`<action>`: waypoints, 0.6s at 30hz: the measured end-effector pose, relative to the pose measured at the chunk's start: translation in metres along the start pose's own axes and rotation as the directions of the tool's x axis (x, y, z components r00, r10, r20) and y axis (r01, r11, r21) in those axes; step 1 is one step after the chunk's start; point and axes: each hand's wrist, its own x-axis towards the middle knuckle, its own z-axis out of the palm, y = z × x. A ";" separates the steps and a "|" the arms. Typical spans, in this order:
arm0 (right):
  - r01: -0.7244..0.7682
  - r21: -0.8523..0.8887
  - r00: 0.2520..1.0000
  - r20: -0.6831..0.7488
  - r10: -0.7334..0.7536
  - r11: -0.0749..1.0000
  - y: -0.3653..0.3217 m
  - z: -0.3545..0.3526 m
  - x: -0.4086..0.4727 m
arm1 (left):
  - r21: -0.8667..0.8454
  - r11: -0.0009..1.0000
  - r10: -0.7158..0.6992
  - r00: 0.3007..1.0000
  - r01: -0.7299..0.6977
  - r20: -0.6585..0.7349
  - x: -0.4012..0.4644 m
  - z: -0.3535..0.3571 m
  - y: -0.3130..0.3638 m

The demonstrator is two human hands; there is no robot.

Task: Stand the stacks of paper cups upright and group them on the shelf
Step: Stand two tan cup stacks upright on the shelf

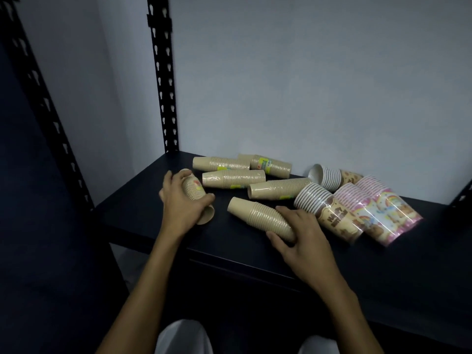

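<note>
Several wrapped stacks of paper cups lie on their sides on the dark shelf [143, 213]. My left hand [178, 200] is closed around a tan stack [195, 190] at the left, tilted with its base toward me. My right hand [298, 233] grips the wide end of another tan stack [255, 213] lying flat near the front. Three more tan stacks [233, 178] lie behind them. To the right lie a brown printed stack [329, 213], two pink rainbow stacks [388, 213] and a white stack [325, 176].
A black perforated upright post [163, 80] stands at the shelf's back left corner, another post [43, 103] nearer on the left. A pale wall backs the shelf. The shelf's front edge [229, 254] runs just below my hands. My white-clothed knees [184, 338] show at the bottom.
</note>
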 end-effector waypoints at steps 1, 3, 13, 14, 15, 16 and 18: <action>-0.013 0.010 1.000 -0.003 0.014 1.000 -0.001 -0.001 0.000 | 0.017 1.000 -0.022 0.999 0.021 0.031 -0.001 0.000 0.000; -0.042 0.021 0.999 -0.009 0.042 0.999 -0.003 -0.003 0.000 | 0.059 0.998 -0.025 0.996 0.020 0.090 -0.008 0.000 0.002; -0.097 0.153 0.993 0.086 0.085 0.983 -0.018 -0.006 -0.003 | 0.372 0.928 -0.088 0.976 0.009 0.197 -0.053 -0.012 0.012; -0.074 0.108 0.992 0.111 0.062 0.991 -0.020 -0.004 -0.003 | 0.385 0.923 -0.092 0.973 0.004 0.210 -0.061 -0.014 0.012; -0.053 0.059 0.989 0.139 0.044 0.997 -0.022 -0.001 -0.002 | 0.393 0.920 -0.088 0.971 -0.007 0.223 -0.067 -0.016 0.014; -0.059 0.031 0.985 0.167 0.053 0.998 -0.026 0.000 0.001 | 0.395 0.919 -0.081 0.968 -0.019 0.237 -0.072 -0.019 0.017; -0.128 0.037 0.968 0.223 0.117 0.991 -0.036 -0.001 0.009 | 0.378 0.925 -0.067 0.960 -0.043 0.272 -0.074 -0.021 0.020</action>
